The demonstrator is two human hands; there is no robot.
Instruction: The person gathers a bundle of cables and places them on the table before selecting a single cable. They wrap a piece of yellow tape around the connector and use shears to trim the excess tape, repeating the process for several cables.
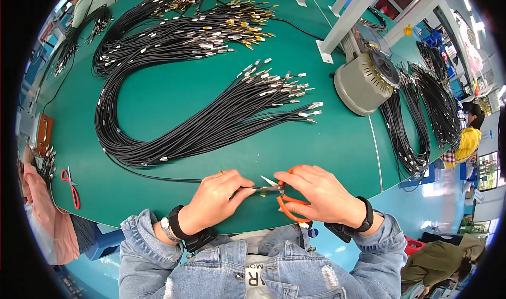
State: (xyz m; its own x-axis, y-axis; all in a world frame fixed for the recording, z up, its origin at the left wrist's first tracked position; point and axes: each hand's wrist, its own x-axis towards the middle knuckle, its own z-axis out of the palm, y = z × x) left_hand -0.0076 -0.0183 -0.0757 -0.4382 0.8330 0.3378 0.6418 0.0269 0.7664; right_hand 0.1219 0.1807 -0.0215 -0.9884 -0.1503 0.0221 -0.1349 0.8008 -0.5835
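Note:
Near the front edge of the green table, my left hand (219, 198) pinches the end of a black cable (168, 179) between thumb and fingers. That cable runs left to a large curved bundle of black cables (195, 133) with white-tagged ends. In my right hand (321, 193) is a pair of scissors with orange handles (289, 210), my fingers through the loops. Its blades are spread apart and point left, right at the cable end by my left fingertips. Whether the blades touch the cable is hard to tell.
More cable bundles (179, 35) lie at the back, some with brass-coloured ends. A grey-beige machine (358, 85) stands back right, beside a metal post (337, 33) and hanging cables (403, 135). Red-handled scissors (74, 193) rest at left. Other people sit around the table.

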